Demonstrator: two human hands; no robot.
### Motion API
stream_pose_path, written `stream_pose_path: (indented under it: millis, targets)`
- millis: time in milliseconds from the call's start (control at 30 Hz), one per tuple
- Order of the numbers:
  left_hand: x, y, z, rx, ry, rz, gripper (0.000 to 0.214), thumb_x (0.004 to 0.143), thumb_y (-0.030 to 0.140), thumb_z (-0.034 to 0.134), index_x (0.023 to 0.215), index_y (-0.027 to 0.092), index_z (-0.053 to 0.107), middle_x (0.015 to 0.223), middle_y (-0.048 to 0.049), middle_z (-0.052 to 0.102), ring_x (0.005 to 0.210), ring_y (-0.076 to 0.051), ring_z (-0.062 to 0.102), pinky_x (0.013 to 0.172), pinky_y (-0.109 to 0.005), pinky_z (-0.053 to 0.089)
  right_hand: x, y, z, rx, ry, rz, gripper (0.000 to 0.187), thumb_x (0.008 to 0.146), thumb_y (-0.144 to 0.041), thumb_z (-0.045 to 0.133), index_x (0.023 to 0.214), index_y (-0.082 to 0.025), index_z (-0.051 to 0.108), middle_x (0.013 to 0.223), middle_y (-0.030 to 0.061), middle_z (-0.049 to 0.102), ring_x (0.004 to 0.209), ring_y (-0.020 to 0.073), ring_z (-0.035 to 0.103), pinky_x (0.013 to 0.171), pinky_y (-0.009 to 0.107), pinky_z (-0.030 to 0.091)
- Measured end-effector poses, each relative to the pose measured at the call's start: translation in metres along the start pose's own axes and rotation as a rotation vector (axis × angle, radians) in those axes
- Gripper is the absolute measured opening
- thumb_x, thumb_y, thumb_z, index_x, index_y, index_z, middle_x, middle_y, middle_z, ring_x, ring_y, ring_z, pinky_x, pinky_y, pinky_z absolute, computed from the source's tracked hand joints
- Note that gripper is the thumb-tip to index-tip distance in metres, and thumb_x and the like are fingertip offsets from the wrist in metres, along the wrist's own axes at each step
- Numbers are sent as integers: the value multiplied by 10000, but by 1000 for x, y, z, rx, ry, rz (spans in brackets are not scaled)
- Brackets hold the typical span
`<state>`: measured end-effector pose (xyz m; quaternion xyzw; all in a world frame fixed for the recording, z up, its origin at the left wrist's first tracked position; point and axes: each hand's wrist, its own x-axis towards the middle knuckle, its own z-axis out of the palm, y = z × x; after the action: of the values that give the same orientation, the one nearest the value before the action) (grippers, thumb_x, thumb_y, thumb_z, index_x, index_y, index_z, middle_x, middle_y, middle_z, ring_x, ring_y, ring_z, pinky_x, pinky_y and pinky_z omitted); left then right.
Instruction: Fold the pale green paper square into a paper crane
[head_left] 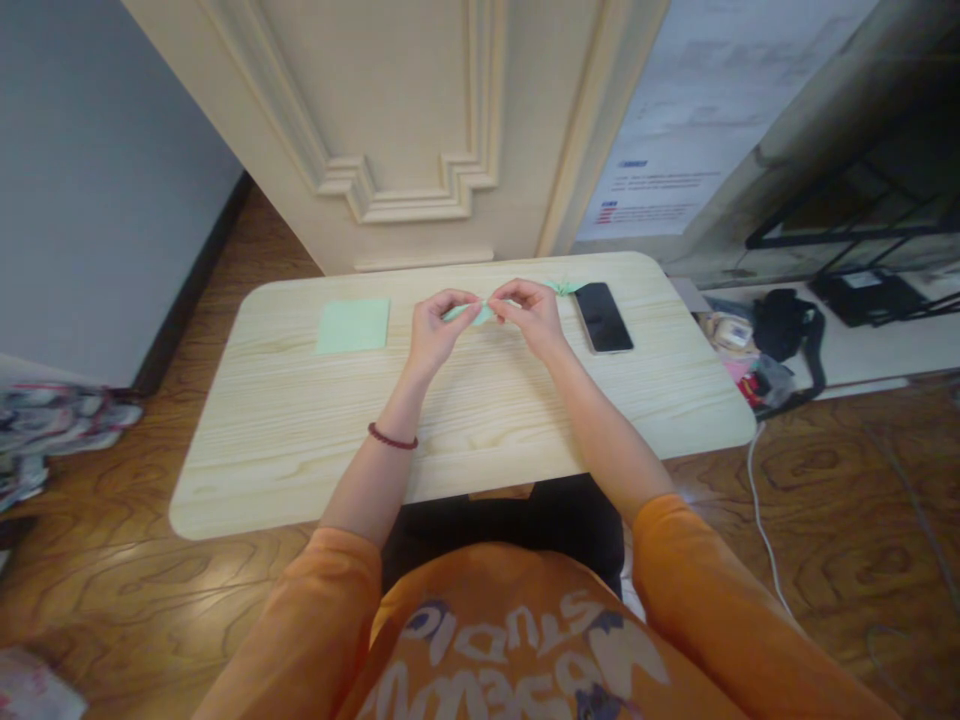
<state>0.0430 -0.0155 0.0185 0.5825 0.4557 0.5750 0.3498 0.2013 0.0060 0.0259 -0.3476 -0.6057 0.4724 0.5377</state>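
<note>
Between my two hands, above the middle of the table (pixel 300 430), is a small piece of light green paper (pixel 484 314). My left hand (pixel 442 325) pinches its left side with thumb and forefinger. The right side is pinched by my right hand (pixel 531 315), fingertips close to those of the left. Fingers cover much of the paper, so its full shape is hidden. A flat stack of light green square paper (pixel 352 325) lies to the left. Just beyond my right hand sits a folded or crumpled green paper piece (pixel 564 288), touching or close to the phone (pixel 604 318).
A cream panelled door (pixel 405 120) rises behind the table. On the right, a low shelf (pixel 862 350) holds a dark bag and small items. A white cable (pixel 761 520) hangs down to the wooden floor (pixel 847 490). Shoes (pixel 60 415) stand at the far left.
</note>
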Motion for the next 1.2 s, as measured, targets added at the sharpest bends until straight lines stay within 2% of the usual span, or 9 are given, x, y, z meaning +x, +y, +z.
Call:
stream_pose_path:
  millis: [333,533,667,800,967,1200]
  targets:
    - [3,-6,-5,-76,-39,-105,252,650,401,783,709,180,679,724,-28,695,690,-148,629,690,-290,506,4,7,-5,28,50,47,313,617,-454,787,675,-192,627,622,-32,594,544,90,521,554,249,464]
    - [5,-8,-12,-74,-10,-92,263,637,411,791,701,184,676,745,-32,703,703,-151,630,690,-288,508,9,11,-11,52,112,60,322,603,-467,786,680,-207,612,629,-41,599,517,78,506,532,235,458]
    - [5,-7,-10,-71,11,-77,249,641,404,786,692,189,669,737,-23,697,701,-145,629,689,-280,509,9,12,-11,43,92,57,321,613,-467,779,685,-203,611,627,-43,591,522,77,513,539,234,462]
    - [3,-6,-6,-104,-21,-67,257,641,402,785,738,187,683,755,-25,700,710,-141,637,698,-275,511,7,11,-7,56,50,55,314,608,-447,788,671,-193,616,605,-45,582,518,76,514,543,234,463]
    - [3,-7,-5,-75,-31,-92,282,638,422,796,707,174,681,726,-34,701,673,-144,623,678,-284,509,5,10,-3,62,31,71,309,591,-440,790,665,-188,627,625,-38,603,516,77,511,526,234,465]
    - [3,-6,-5,-48,-62,-77,214,670,353,788,694,170,680,716,-36,693,701,-154,633,709,-293,503,2,9,-2,-17,-13,49,225,624,-366,763,667,-173,656,669,-15,640,546,89,527,527,239,469]
